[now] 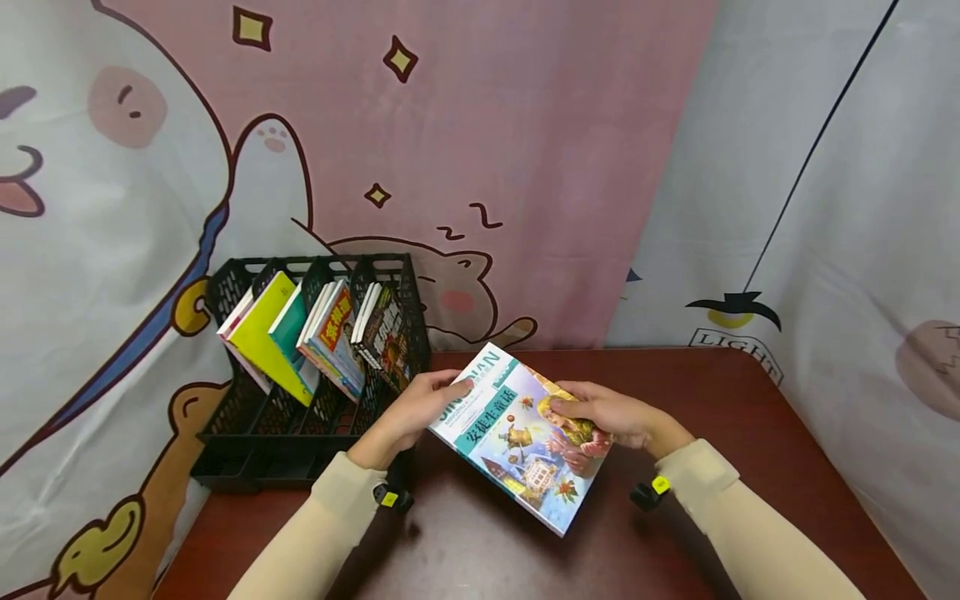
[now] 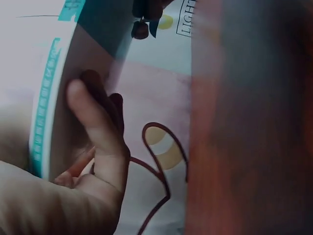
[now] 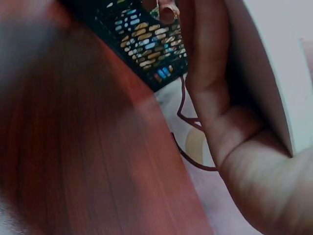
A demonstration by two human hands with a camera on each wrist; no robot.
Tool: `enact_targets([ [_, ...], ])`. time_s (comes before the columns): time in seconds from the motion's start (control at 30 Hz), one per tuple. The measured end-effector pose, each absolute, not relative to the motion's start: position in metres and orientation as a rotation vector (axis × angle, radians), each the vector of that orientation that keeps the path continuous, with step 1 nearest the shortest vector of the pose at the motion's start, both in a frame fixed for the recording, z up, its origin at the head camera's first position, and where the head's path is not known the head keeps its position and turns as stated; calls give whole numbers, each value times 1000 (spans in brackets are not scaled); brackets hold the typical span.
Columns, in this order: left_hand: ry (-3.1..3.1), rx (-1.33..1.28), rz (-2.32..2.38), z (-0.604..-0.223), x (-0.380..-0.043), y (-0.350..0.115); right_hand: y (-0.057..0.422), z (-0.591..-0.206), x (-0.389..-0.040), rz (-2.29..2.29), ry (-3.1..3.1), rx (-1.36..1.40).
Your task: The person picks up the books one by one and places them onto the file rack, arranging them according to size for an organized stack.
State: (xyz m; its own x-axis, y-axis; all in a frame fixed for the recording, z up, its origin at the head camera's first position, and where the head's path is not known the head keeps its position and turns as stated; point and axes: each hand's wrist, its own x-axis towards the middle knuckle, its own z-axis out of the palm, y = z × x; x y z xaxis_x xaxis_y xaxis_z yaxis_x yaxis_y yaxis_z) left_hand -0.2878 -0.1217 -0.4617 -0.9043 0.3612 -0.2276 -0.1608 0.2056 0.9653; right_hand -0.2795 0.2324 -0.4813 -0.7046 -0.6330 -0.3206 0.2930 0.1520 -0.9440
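Observation:
A paperback book (image 1: 517, 450) with a white and teal band and a colourful picture cover is held tilted above the table. My left hand (image 1: 411, 414) grips its upper left side, thumb on the cover. On the opposite side my right hand (image 1: 626, 414) holds it, thumb also on top and fingers underneath. In the left wrist view the left hand (image 2: 100, 152) supports the book (image 2: 41, 107) beside its teal-lettered spine. The right wrist view has the right hand (image 3: 215, 98) against the book's underside, with the pale page edge (image 3: 281, 73) showing.
To the left a black slatted book rack (image 1: 258, 454) stands on the brown table (image 1: 690, 392). Several books lean in its compartments, among them a yellow book (image 1: 266, 333) and a dark-covered book (image 1: 386, 333). A cartoon-printed curtain (image 1: 525, 167) hangs behind.

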Motion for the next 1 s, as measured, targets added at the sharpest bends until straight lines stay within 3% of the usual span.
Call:
enact_targets([
  [0.53, 1969, -8, 2133, -446, -293, -98, 200, -471, -256, -1983, 1961, -243],
  [1.0, 1902, -108, 2322, -446, -300, -90, 164, -484, -237, -1992, 1978, -285],
])
